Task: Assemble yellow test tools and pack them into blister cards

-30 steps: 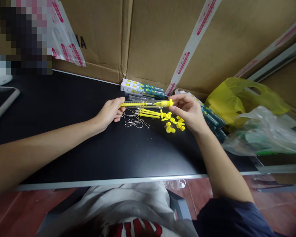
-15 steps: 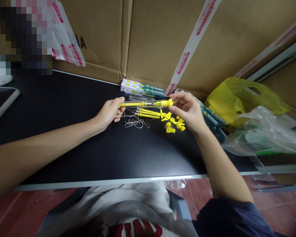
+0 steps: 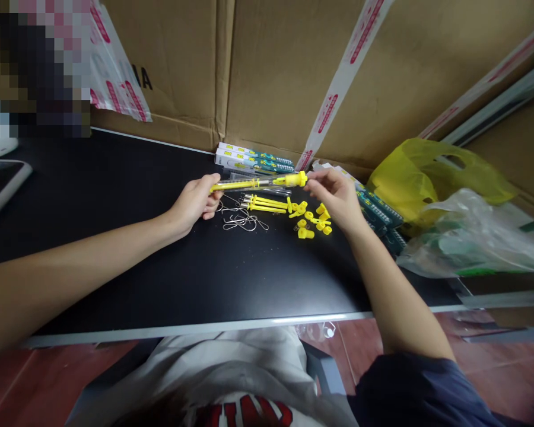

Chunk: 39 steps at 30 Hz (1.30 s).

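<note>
My left hand (image 3: 198, 198) is closed around the left end of a clear tubular spring scale (image 3: 249, 183), with yellow parts and a metal piece inside. The scale is raised above the black table, its yellow cap at the right end. My right hand (image 3: 336, 193) is just beside that cap, thumb and fingers parted at its tip; whether they still touch it is hard to see. Below lie several yellow rods with metal ends (image 3: 267, 204), a tangle of wire hooks (image 3: 244, 222) and loose yellow plastic caps and small parts (image 3: 306, 233).
White and green printed boxes (image 3: 253, 159) lie behind the parts, with more boxes (image 3: 380, 207) to the right. Yellow (image 3: 404, 172) and clear plastic bags (image 3: 471, 237) bulge at the right. A large cardboard box (image 3: 271, 71) walls the back. A tablet-like device (image 3: 2, 187) lies far left.
My right hand has loosened its pinch on the yellow cap and drawn slightly off its end. The scale's capped end has tipped up a little in my left hand.
</note>
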Tool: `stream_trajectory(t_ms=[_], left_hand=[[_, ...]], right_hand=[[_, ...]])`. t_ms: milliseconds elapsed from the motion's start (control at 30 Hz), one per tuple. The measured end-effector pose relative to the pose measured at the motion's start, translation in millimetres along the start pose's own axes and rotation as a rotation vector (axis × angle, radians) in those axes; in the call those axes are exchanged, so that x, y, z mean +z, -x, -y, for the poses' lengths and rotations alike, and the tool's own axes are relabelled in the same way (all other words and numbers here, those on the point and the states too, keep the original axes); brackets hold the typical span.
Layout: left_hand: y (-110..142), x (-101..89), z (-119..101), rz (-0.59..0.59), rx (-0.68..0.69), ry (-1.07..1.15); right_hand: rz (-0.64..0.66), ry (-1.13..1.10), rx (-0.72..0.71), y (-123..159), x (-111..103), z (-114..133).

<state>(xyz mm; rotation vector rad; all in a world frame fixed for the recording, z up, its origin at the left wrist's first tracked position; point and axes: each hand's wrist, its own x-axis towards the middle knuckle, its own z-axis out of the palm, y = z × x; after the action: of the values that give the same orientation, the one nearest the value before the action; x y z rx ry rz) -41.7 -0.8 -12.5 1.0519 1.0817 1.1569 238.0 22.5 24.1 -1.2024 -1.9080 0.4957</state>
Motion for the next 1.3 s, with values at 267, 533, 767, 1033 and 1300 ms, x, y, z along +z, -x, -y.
stream_trajectory(t_ms=[267, 533, 767, 1033, 1300], left_hand=[[2, 1.4, -2, 0.004, 0.002, 0.001], [1, 0.5, -2, 0.0, 0.007, -0.005], [0, -0.4, 0, 0.012, 0.004, -0.008], [1, -0.3, 0, 0.006, 0.003, -0.024], [0, -0.2, 0, 0.009, -0.006, -0.022]], right_hand=[[0.215, 0.553, -0.101, 1, -4, -5], [0.366, 0.655, 0.0, 1, -25, -1], [0.49, 0.709, 0.08, 0, -44, -4], [0.613, 0.781, 0.221, 2, -57, 0], [0.744, 0.992, 0.239, 10, -40, 7]])
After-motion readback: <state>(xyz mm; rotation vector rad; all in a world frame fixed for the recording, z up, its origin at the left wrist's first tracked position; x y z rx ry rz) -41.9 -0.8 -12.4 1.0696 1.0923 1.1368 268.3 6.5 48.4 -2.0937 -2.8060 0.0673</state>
